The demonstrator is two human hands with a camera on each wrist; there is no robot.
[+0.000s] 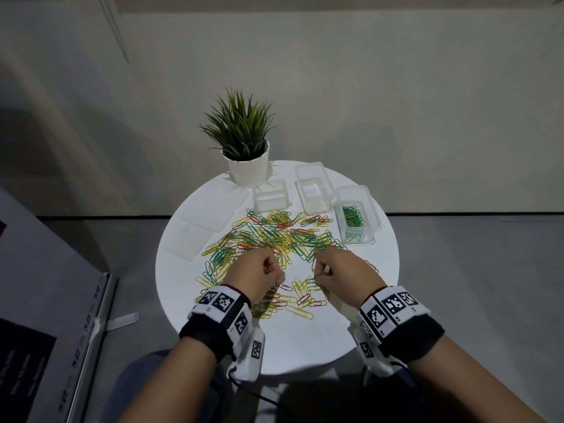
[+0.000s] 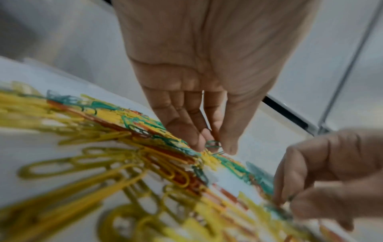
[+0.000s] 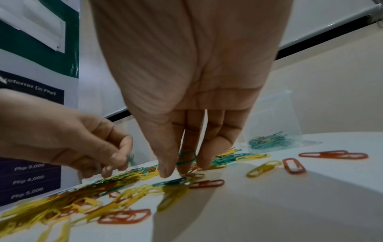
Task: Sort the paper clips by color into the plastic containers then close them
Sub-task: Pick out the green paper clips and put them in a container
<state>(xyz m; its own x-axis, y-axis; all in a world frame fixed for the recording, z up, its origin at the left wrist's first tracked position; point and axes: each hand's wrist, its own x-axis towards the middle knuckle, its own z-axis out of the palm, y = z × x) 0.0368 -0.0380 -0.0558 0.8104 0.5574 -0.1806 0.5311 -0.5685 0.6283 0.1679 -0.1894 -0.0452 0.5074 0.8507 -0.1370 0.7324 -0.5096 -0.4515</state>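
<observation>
A loose pile of yellow, green and red paper clips (image 1: 274, 236) covers the middle of the round white table (image 1: 305, 346). My left hand (image 1: 270, 268) hovers over the near part of the pile, and its thumb and fingers pinch green paper clips (image 2: 213, 144). Close beside it, my right hand (image 1: 320, 270) pinches a small bunch of green clips (image 3: 186, 157) just above the table. Three clear plastic containers stand open at the back: a left one (image 1: 271, 196), a middle one (image 1: 312, 187), and a right one (image 1: 354, 215) with green clips inside.
Clear lids (image 1: 195, 242) lie flat on the left part of the table. A potted plant (image 1: 247, 148) stands at the back edge, next to the left container. A few red clips (image 3: 333, 154) lie apart to the right. A printed board (image 1: 36, 331) stands on the floor at left.
</observation>
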